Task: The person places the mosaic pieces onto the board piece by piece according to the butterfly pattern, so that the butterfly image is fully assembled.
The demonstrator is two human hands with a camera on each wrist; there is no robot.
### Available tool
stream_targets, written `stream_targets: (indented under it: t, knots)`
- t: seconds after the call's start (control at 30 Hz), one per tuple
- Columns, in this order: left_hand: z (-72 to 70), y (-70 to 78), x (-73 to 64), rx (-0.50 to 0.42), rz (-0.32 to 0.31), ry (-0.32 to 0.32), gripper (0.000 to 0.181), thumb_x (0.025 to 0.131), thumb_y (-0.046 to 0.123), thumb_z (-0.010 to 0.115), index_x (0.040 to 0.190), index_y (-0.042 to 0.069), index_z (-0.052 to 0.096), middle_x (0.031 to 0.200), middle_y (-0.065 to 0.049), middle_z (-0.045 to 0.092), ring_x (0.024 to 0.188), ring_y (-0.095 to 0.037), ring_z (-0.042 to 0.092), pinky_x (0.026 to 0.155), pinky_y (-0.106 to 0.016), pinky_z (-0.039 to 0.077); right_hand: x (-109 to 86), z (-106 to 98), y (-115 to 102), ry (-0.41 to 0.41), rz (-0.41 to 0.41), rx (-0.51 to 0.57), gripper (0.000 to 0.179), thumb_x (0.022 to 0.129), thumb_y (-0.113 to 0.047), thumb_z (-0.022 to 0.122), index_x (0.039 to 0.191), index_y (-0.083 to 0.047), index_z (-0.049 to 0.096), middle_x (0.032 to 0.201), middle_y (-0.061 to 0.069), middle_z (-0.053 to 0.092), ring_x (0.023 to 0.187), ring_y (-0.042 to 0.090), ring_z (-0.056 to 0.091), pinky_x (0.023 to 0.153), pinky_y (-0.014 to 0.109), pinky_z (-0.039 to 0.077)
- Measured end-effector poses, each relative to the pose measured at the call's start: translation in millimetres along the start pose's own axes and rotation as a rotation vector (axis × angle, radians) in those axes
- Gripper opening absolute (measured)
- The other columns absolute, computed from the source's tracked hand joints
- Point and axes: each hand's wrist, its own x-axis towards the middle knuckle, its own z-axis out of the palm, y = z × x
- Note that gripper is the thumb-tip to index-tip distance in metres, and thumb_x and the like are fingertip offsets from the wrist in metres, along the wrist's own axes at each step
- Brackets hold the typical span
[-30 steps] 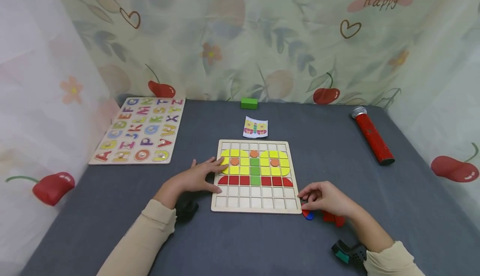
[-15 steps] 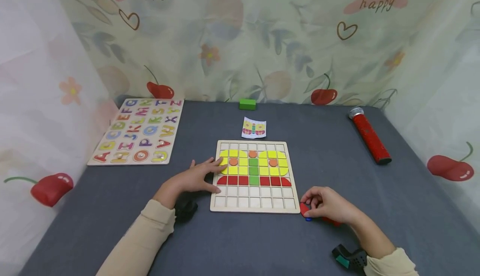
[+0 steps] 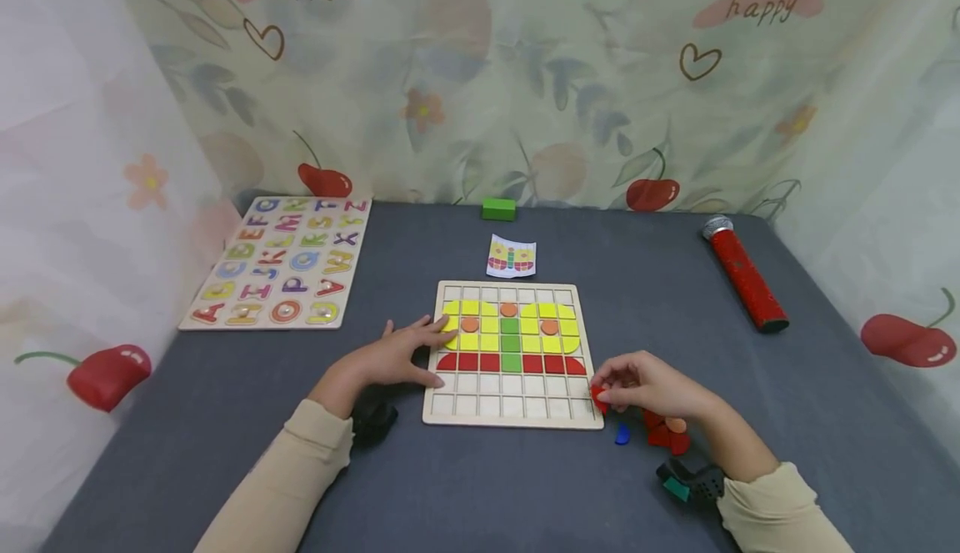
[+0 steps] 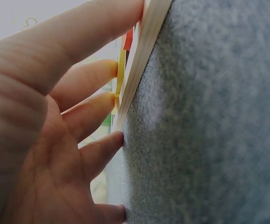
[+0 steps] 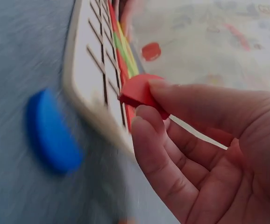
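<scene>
A wooden grid board lies on the dark table, its cells partly filled with yellow, red, green and orange pieces. At its left edge rests my left hand, fingers spread, with fingertips on the rim and on yellow pieces. My right hand pinches a red rounded puzzle piece between thumb and fingers, by the board's right edge. Below that hand lies a blue half-round piece on the cloth. Several red pieces and an orange one lie under the right wrist.
Behind the board is a small picture card with a butterfly pattern, and farther back a green block. An alphabet board lies at the left. A red microphone lies at the right. Patterned curtains surround the table.
My right hand has taken up the red piece from the table beside the board and lifted it toward the board's right edge, uncovering the blue piece. The left hand stays put.
</scene>
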Motion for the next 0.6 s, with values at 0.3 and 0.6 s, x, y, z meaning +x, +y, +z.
stream_targets:
  t: [0.3,0.6]
  knots:
    - [0.2,0.4,0.6,0.013,0.011,-0.011,0.086,0.072,0.041,0.078,0.144,0.021,0.036,0.157,-0.001,0.019,0.146,-0.028,0.003,0.108,-0.066,-0.008,52.3,11,-28,0.001,-0.028,-0.057,0.027,0.090,-0.018,0.061,0.111,-0.003,0.068,0.090,0.008,0.067,0.073,0.014,0.058,0.066,0.024,0.051]
    - [0.9,0.1,-2.0,0.019,0.008,-0.025,0.092,0.068,0.043,0.080,0.145,0.023,0.034,0.157,-0.001,0.015,0.146,-0.029,0.001,0.107,-0.067,-0.011,113.1,45,-56,0.020,-0.051,-0.042,0.021,0.087,-0.017,0.066,0.103,-0.005,0.070,0.094,0.007,0.070,0.076,0.012,0.061,0.071,0.023,0.052]
